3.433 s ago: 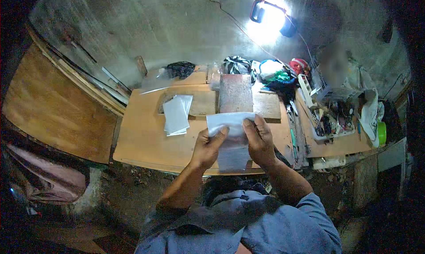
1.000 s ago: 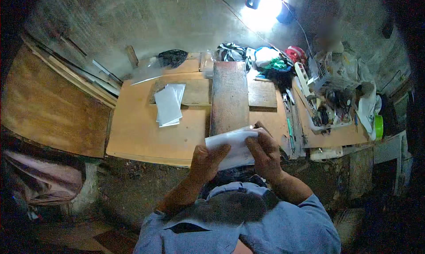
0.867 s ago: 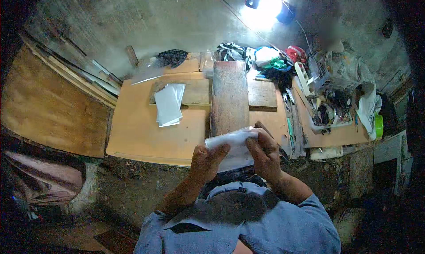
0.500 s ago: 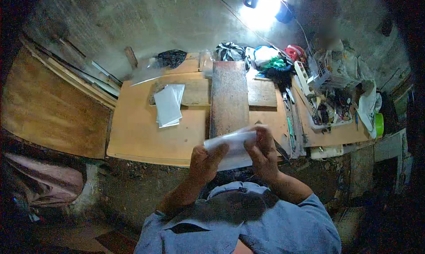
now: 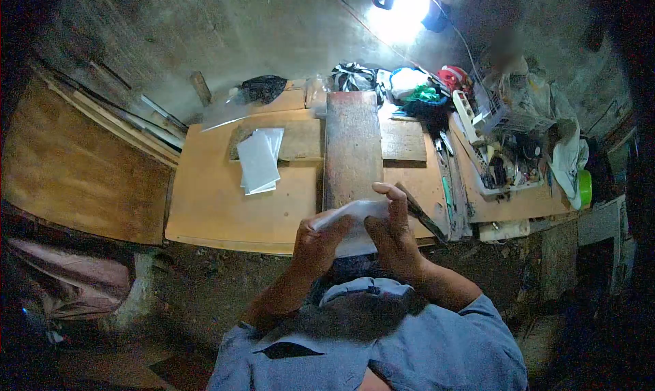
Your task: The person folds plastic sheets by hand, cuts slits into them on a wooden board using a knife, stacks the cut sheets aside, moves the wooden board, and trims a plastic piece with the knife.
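White sheet [image 5: 356,239] pinched in left hand's [image 5: 318,241] grip; right hand [image 5: 394,237] touches it, its grip unclear

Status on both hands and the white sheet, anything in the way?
Left hand gripping white sheet. Right hand at its other end, grip unclear. Sheet curved between them. Dark strip close beside right hand, not visibly blocking.

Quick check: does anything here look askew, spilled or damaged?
The white sheets look askew: the pile is unevenly fanned, partly over the crosswise board, partly over the table. The held sheet looks bent, perhaps by handling. No spill or clear damage shows.
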`<state>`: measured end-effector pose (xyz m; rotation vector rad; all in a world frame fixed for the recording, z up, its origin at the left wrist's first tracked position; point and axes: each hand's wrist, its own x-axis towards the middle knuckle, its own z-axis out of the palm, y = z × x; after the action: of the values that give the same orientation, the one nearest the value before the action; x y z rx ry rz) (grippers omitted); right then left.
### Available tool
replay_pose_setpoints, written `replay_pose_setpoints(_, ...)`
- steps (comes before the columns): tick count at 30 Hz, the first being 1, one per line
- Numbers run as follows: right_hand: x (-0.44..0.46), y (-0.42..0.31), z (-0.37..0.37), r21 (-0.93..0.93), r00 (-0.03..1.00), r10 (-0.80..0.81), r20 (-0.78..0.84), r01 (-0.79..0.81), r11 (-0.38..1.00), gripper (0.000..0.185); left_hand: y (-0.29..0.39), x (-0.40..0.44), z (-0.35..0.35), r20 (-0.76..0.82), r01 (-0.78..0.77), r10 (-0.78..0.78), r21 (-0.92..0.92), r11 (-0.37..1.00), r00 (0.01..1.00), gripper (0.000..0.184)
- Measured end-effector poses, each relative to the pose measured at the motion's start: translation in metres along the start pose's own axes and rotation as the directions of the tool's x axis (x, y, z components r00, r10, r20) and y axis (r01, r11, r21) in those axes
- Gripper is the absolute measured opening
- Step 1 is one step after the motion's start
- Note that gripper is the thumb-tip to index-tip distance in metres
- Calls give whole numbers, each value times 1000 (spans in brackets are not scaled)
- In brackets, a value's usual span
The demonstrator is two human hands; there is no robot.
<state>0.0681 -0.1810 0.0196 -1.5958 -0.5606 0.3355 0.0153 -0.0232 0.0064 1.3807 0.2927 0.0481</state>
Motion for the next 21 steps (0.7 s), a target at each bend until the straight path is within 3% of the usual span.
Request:
replay_pose_setpoints(1, 1, 6, 1, 0, 1000, 1, 0, -1, 1000, 43, 0, 2, -3, -1, 1, -1, 0, 1000, 1000, 32)
replay_pose_setpoints(3, 5, 24, 3, 32, 957, -288, -18, 289, 957, 51, 0, 8, -10, -92, -18, 10, -82, 996, 996, 34)
replay_pose_setpoints(6, -6, 32, 1, 64, 982, -185, 45, 182, 981, 54, 38, 2, -5, -219, -136, 115, -81, 987, 969, 33)
replay_pose_setpoints(7, -11, 40, -2, 64, 981, -188, 49, 184, 981, 54, 37, 3, -11, -260, -95, 71, -84, 992, 963, 32)
replay_pose_setpoints(9, -16, 55, -5, -157, 979, -186, 78, 196, 968, 54, 37, 8, -13, -269, -177, 127, -169, 970, 955, 31)
replay_pose_setpoints(10, -16, 59, -2, -157, 979, -188, 78, 198, 968, 54, 37, 10, -14, -278, -252, 179, -252, 934, 944, 31)
replay_pose_setpoints(12, -15, 64, 4, 94, 950, -309, -42, 312, 946, 47, 39, 11, -17, -309, -249, 176, -217, 944, 935, 30)
replay_pose_setpoints(14, -17, 56, -1, 66, 960, -278, -25, 279, 958, 43, 43, 12, -16, -262, -333, 250, -347, 877, 932, 29)
replay_pose_setpoints(16, -16, 49, -4, 36, 969, -245, -10, 246, 969, 38, 44, 11, -16, -295, -284, 192, -309, 908, 936, 28)
replay_pose_setpoints(19, -11, 41, -4, 184, 951, -309, -8, 306, 934, 38, 53, 7, -12, -265, -337, 255, -337, 879, 930, 28)
replay_pose_setpoints(21, -10, 37, -9, 263, 977, -181, 114, 146, 954, 43, 54, 3, -12, -269, -344, 257, -356, 869, 928, 29)
